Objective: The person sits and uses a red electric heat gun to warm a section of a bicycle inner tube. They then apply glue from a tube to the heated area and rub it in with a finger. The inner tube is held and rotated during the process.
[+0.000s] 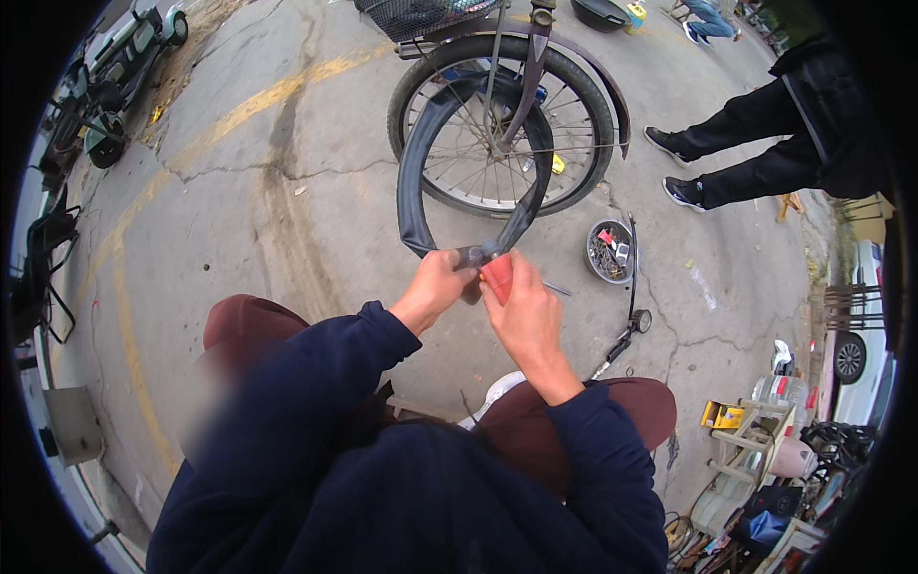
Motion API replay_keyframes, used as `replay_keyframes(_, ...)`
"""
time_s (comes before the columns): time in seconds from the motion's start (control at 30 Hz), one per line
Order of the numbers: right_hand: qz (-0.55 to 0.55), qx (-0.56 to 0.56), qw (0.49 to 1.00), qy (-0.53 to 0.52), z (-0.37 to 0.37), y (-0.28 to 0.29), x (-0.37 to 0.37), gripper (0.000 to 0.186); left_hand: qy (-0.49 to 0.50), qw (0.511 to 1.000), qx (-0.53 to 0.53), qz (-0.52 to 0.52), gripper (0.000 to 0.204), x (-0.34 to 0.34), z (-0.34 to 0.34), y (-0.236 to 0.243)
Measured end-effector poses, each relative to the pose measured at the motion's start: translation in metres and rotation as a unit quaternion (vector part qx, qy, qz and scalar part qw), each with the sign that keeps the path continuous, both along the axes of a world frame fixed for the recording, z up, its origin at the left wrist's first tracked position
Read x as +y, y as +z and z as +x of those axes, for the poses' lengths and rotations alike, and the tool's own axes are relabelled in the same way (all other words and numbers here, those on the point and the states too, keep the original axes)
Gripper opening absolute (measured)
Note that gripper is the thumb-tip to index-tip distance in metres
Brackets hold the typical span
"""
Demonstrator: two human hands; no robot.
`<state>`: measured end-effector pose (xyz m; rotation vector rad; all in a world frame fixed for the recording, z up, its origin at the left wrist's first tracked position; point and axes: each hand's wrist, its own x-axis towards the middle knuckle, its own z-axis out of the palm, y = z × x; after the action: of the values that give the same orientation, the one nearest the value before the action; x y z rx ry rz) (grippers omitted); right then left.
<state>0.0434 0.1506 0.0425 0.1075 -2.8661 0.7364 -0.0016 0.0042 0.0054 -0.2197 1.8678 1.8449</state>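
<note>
While the left hand (pixel 435 287) pinches the lower end of a limp, black, ring-shaped rubber inner tube (pixel 412 187), the right hand (pixel 526 311) pinches a smooth, red, tapered piece (pixel 498 275) of unclear material right beside it, at about one o'clock from the left fingers. Because both grips are narrow and so close together, the red piece could slip sideways off the rubber, or the tube could twist if one hand turned harder than the other. With the loop rising at twelve o'clock from the hands, in front of a spoked, black-tyred bicycle wheel (pixel 600 129), a careless tug might snag it on the spokes or fork; whether it touches them now cannot be told. Grit from the cracked grey concrete ground (pixel 344 215) might also cling to the rubber if it were dropped. The tube itself looks dark and dull-sheened, flattened rather than full, with a sharp bend at about ten o'clock from the hands and a smoother curve at the top; the section under the fingertips is mostly hidden.
</note>
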Motion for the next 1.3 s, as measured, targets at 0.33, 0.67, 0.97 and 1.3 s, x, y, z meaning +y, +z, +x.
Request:
replay_keyframes(0.33, -0.010, -0.014, 1.000, 0.018, 0.001, 0.003, -0.001, 0.056, 0.009, 0.996, -0.046, 0.074, 0.013, -0.004, -0.001, 0.000)
replay_keyframes(0.67, -0.012, -0.001, 0.999, 0.031, 0.001, 0.001, 0.001, 0.056, 0.027, 0.992, -0.048, 0.113, 0.013, -0.004, 0.001, -0.002)
replay_keyframes(0.97, 0.008, 0.009, 1.000, 0.013, 0.001, 0.000, 0.003, 0.057, -0.001, 1.000, 0.009, 0.005, 0.010, -0.003, 0.001, -0.013)
replay_keyframes(1.3, 0.011, 0.023, 0.999, 0.021, 0.000, -0.001, 0.005, 0.056, -0.022, 0.993, 0.085, -0.077, 0.014, -0.003, 0.001, -0.006)
